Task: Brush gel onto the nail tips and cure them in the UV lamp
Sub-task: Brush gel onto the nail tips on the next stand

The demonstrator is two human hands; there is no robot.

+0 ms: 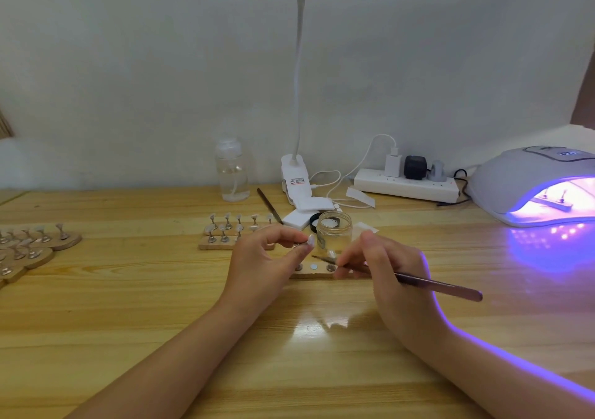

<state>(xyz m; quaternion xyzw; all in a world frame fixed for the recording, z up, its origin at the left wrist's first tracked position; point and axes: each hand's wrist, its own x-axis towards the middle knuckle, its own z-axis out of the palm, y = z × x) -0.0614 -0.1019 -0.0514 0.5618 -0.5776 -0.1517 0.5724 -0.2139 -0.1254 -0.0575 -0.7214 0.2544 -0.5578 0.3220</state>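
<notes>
We see the left hand [267, 254] raised a little above the wooden table [128, 306], its thumb and fingers pinching a small metal stand with a pale nail tip [311, 240] on top; the right hand [383, 267] grips a slim brush [418, 280] like a pen, fingers curled round the shaft, its handle running out to the right and its dark bristle end pointing left toward the nail tip, close to it but whether it touches we cannot tell; beneath both hands lies a wooden strip [317, 272] with round metal discs on it, partly hidden by the fingers; just behind the hands stands an open glass jar [334, 233] holding clear gel, with a black lid [315, 219] beside it; further left, two more wooden strips [225, 235] carry rows of upright stands with nail tips, and at the far left edge we see round wooden bases [42, 241] with more stands; the UV lamp [534, 187] sits at the right of the table, glowing violet, with a strip of stands visible inside its mouth; against the wall stand a clear bottle [231, 171], a clip-on desk lamp [297, 96] that is lit, and a white power strip [407, 183] with plugs in it
</notes>
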